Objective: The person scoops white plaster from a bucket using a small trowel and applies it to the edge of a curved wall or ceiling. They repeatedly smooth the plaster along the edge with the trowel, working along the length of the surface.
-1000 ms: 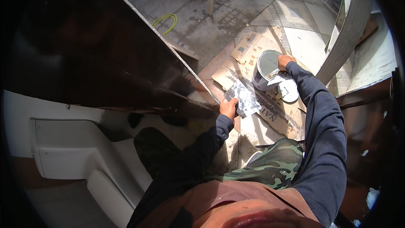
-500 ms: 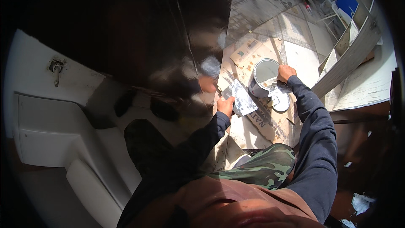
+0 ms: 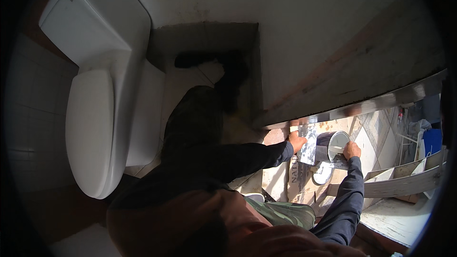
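Note:
My left hand point(image 3: 297, 142) is closed on the edge of a flat plate point(image 3: 308, 148) smeared with white and grey. Just right of it stands an open metal can point(image 3: 324, 145), holding pale grey-white material. At the can's right rim my right hand point(image 3: 352, 150) is closed on what looks like a putty knife point(image 3: 339, 162); its handle is hidden in my fist. A round whitish lid point(image 3: 322, 175) lies beside the can. Beneath them, cardboard point(image 3: 294, 185) covers part of the floor.
A white toilet point(image 3: 90, 133) with its lid down stands at the left. The edge of a door or panel point(image 3: 350, 110) runs just beyond my hands. At the right lies a slatted wooden frame point(image 3: 407, 182), with a blue object point(image 3: 432, 142) behind it.
The view has swung left, bringing the toilet fully in and shifting the can toward the right. The plate has come closer to the can. Both hands keep their hold.

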Available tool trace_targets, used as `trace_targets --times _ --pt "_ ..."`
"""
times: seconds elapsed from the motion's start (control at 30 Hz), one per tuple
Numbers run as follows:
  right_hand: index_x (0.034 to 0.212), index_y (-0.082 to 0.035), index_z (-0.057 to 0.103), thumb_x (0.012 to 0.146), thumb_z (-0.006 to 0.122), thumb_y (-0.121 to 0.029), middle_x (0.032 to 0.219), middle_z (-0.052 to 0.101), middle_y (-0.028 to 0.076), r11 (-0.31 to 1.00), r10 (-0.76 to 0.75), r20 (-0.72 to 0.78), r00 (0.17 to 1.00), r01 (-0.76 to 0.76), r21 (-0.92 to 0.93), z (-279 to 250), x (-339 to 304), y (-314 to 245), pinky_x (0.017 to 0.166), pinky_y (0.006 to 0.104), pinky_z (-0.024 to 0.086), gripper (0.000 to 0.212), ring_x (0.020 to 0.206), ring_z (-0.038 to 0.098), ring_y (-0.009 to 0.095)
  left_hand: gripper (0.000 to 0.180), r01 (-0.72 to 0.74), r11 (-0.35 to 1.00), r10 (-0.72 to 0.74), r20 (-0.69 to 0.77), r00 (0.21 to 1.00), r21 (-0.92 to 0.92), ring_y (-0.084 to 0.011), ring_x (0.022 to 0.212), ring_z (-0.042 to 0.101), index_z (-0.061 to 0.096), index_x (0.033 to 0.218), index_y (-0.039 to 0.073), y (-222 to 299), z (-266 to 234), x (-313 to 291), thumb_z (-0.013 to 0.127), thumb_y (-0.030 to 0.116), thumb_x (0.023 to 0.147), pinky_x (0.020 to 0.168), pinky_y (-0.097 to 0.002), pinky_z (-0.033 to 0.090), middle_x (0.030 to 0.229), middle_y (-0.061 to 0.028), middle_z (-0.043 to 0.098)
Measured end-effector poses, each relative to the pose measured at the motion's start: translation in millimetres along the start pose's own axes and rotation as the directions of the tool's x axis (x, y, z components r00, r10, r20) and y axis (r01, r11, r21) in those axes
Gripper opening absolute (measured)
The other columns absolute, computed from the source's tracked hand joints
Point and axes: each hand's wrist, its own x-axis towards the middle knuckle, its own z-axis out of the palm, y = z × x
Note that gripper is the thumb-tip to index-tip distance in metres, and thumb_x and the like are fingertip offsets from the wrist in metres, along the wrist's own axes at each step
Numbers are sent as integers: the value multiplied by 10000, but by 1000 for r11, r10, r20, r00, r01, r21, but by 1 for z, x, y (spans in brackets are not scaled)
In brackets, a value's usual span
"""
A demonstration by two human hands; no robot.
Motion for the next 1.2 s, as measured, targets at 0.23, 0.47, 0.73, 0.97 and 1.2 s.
trace_targets --times 0.23,0.47,0.73,0.97,1.2 --pt "975 -5 668 838 722 -306 955 713 242 907 -82 6 997 72 414 -10 -9 -10 845 438 537 335 984 689 386 753 -131 988 132 17 991 -78 -273 696 654 373 1455 31 -7 13 10 668 180 778 657 -382 514 809 -183 662" --pt "1061 20 685 835 708 -223 967 728 244 896 -25 -226 974 122 427 17 -23 -19 857 438 547 332 944 708 397 678 -348 929 348 25 937 127 -328 870 677 433 1416 52 -17 13 16 662 192 794 750 -393 527 1014 -263 655" --pt "997 119 707 829 683 -59 858 730 172 601 -12 139 990 -104 793 48 9 3 736 344 527 246 797 685 225 287 -17 999 22 154 988 -34 -184 757 636 623 1124 -13 5 1 3 585 111 869 703 -334 518 916 -93 671" --pt "813 13 719 845 582 -10 877 735 147 922 -277 -332 902 346 171 61 -33 54 847 308 571 142 860 711 208 246 -117 958 159 143 977 -263 -216 871 676 594 1163 -38 6 29 34 573 69 942 830 -302 542 1017 -107 690" --pt "962 64 696 856 604 -119 745 690 80 225 416 81 906 -189 956 -95 -141 50 612 318 488 230 609 624 150 627 -227 952 190 187 964 207 -455 1187 599 583 1223 -151 4 87 95 635 304 794 1051 -406 443 1245 -348 623"
